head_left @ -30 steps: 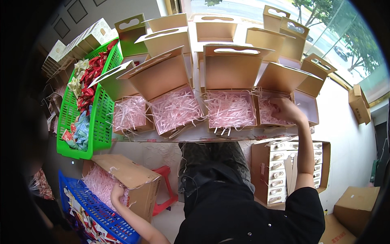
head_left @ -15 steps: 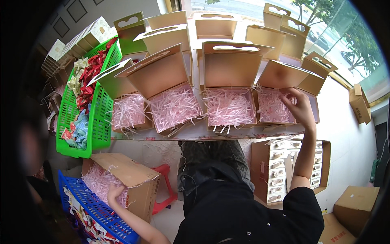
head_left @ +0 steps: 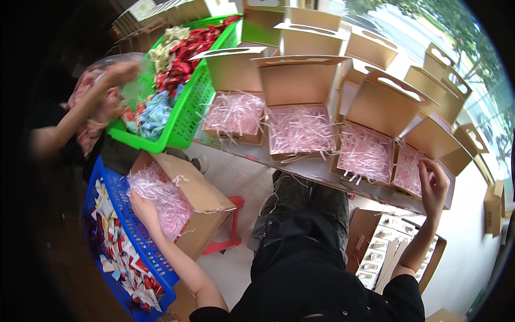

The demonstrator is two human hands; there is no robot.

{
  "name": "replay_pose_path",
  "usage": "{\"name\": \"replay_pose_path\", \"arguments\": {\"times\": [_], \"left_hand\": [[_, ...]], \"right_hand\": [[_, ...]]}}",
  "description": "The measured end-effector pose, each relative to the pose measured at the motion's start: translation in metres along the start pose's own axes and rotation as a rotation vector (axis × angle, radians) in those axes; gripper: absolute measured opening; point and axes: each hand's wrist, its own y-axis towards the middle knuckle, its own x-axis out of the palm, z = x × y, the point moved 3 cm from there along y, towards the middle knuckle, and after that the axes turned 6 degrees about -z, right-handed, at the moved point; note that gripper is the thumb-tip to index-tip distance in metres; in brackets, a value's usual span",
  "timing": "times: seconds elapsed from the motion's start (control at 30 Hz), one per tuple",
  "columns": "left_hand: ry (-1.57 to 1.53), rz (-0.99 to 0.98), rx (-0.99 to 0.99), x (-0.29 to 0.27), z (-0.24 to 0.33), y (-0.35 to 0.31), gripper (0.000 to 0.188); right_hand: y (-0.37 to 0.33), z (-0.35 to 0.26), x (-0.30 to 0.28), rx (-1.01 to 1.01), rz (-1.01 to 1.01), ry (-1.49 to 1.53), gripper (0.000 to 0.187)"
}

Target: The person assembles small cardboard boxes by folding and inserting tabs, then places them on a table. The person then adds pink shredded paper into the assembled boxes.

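My left hand (head_left: 144, 208) reaches into an open cardboard box (head_left: 209, 228) at the lower left. Its fingers are partly buried in a mound of pink shredded paper (head_left: 158, 188), so their grip is hidden. On the right, my right hand (head_left: 433, 185) hovers at the rightmost front gift box (head_left: 407, 166), fingers loosely bent and apart, with nothing visible in them. Pink shreds line that box. Along the table's near edge stand more open gift boxes with shreds inside: a left one (head_left: 233, 115), a middle one (head_left: 299, 129) and another (head_left: 366, 153). Their lids stand upright.
A green basket (head_left: 185, 115) holds red, cream and blue wrapped pieces. Beside it, another person's blurred hand (head_left: 120, 75) is near a clear bag (head_left: 88, 129). A blue basket (head_left: 134, 244) of small packets is lower left, a carton of white boxes (head_left: 375, 252) lower right.
The whole view has swung left and tilted. Another person's arm and a bag have appeared by the green basket. My left hand has shifted to the near left side of the shredded-paper mound.
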Motion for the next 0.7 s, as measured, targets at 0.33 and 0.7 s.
{"name": "replay_pose_path", "arguments": {"times": [0.33,0.7], "left_hand": [[-0.698,-0.01,-0.011,-0.051,0.089,-0.026,0.066],[-1.614,-0.878,0.475,-0.048,0.259,-0.09,0.056]], "right_hand": [[-0.008,-0.118,0.083,-0.287,-0.419,0.452,0.01],[0.017,-0.209,0.194,-0.167,-1.213,1.655,0.072]]}}
